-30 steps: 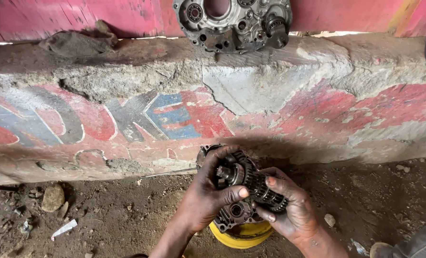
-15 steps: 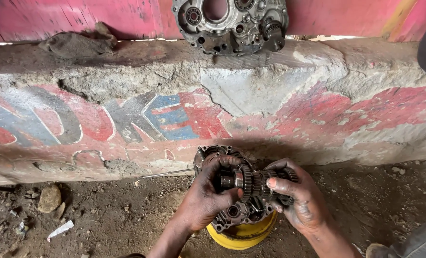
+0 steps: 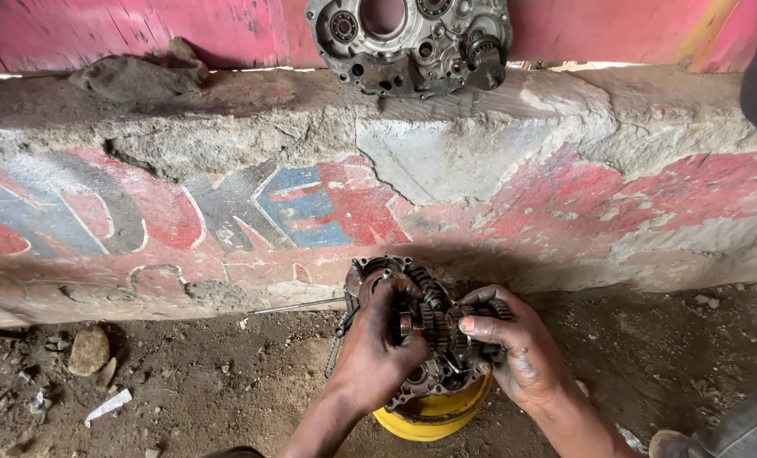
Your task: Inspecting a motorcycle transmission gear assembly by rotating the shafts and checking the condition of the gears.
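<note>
Here, left hand (image 3: 377, 348): fingers curled, gripping gear cluster (image 3: 434, 326).
Right hand (image 3: 514, 348): fingers pressed on gears.
Support: yellow container (image 3: 434, 416).

my right hand (image 3: 514, 352) has slid up from the lower right side of the gear cluster (image 3: 434, 326) and now lies over its right half. my left hand (image 3: 378, 343) has closed in beside it, fingers curled over the gears.

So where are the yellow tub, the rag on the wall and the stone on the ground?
yellow tub (image 3: 429, 417): head view, front rim.
rag (image 3: 137, 75): head view, middle of the cloth.
stone (image 3: 88, 349): head view, top face.
</note>
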